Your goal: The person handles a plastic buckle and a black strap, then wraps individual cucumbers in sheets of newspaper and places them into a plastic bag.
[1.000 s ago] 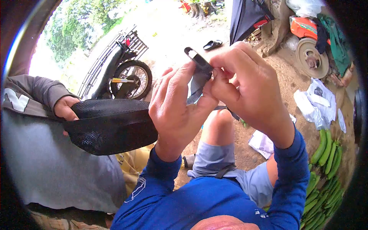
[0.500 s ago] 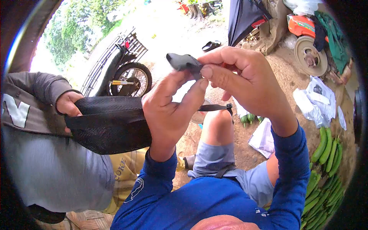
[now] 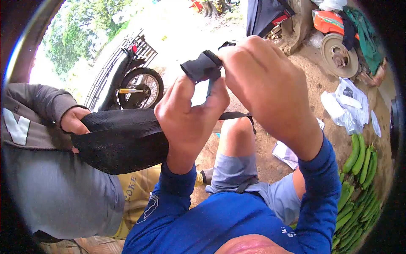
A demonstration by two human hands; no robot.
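Observation:
A black strap [image 3: 204, 65] with a wide, folded end is held up in front of me. My left hand [image 3: 188, 108] is closed, its thumb and fingers pinching the strap from below. Beside it, my right hand [image 3: 264, 86] is closed at the strap's right side, its fingertips partly hidden behind the hand's back. A black mesh bag-like piece [image 3: 122, 142] lies behind my left wrist, gripped at its left end by another person's hand [image 3: 76, 120]. A narrow black band shows between my wrists; whether it joins the mesh is hidden.
A person in a grey-brown top [image 3: 38, 110] stands close on the left. Beyond are a motorcycle wheel [image 3: 141, 90] and a slatted frame. On the right lie green elongated vegetables [image 3: 359, 158], plastic bags [image 3: 347, 106], a round disc [image 3: 339, 55] and an orange machine part [image 3: 327, 22].
My right hand has lifted and turned, so its back now faces me. The strap's wide end has tipped more upright. The other person's hand still grips the mesh piece.

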